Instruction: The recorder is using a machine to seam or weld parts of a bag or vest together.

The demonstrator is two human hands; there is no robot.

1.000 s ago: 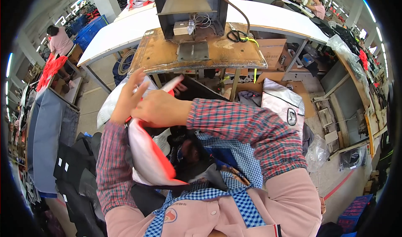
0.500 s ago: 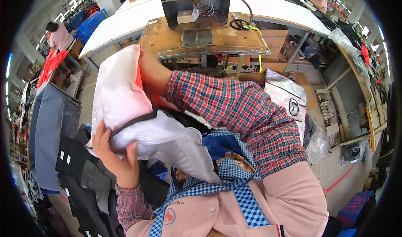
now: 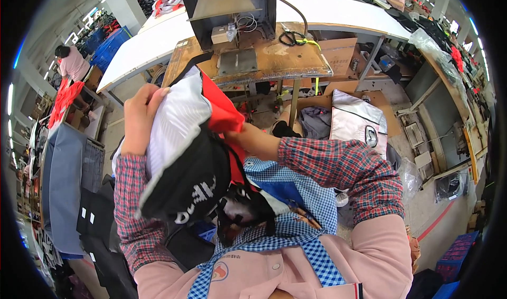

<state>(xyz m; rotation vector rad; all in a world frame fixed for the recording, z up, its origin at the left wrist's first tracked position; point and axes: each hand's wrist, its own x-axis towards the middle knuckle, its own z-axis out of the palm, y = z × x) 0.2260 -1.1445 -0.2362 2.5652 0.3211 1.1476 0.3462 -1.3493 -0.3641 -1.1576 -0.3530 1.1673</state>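
Note:
My left hand [image 3: 141,117] is closed on the upper left edge of a padded fabric piece [image 3: 179,119], which has a white ribbed face, a red panel [image 3: 222,103] and a black part [image 3: 185,177] with white markings. My right hand [image 3: 245,138] holds the red panel at the right side, its fingertips partly hidden in the fabric. A black strap rises from the piece's top. The piece hangs over my blue checked apron [image 3: 285,188], with more black material beneath it.
Ahead stands a machine on a worn wooden table [image 3: 285,61], with scissors [image 3: 290,39] and a white bench [image 3: 338,14] behind. A white padded piece [image 3: 354,114] lies in a box at right. Black pieces [image 3: 95,230] are piled left. Co-workers [image 3: 74,61] work at far left and far right.
The fabric piece has been turned, now showing black and red. My left hand has risen to its upper edge; my right hand has moved right and down from beneath the white face.

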